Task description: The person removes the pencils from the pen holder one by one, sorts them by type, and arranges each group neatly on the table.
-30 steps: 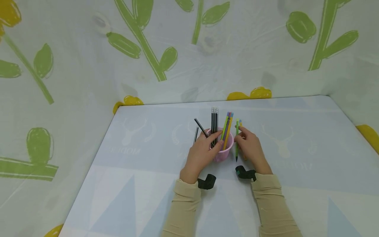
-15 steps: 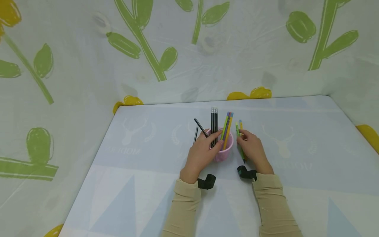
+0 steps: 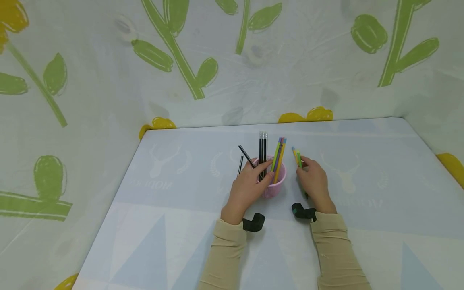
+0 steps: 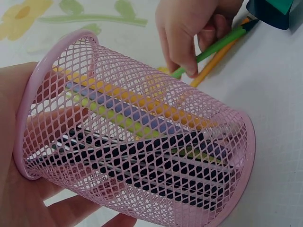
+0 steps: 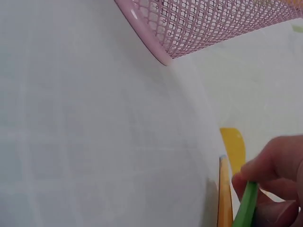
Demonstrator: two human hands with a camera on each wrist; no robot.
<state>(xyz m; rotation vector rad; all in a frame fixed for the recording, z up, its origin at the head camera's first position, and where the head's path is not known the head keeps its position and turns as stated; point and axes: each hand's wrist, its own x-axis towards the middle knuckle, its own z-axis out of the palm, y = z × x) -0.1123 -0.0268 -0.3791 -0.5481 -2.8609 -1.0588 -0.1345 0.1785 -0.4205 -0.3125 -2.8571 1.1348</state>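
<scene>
Here's the green pencil (image 4: 222, 45), held over on the right side of the pink mesh cup (image 3: 272, 192), pinched by thumb and fingers of the right hand (image 3: 314, 181), and from the head view its middle is lost behind that hand! Just beside it comes the orange pencil (image 5: 225, 194), its lower part covered too. Over at the cup, the left hand (image 3: 250, 187) is wrapped round it, some fingers visible only through the mesh. Inside stand black pencils (image 3: 263, 149) and coloured pencils (image 3: 278, 157), lower ends blurred by the weave; the leftmost black pencil (image 3: 240, 164) vanishes behind the hand, so in or out, can't tell, all above a pale table (image 3: 145, 229)
</scene>
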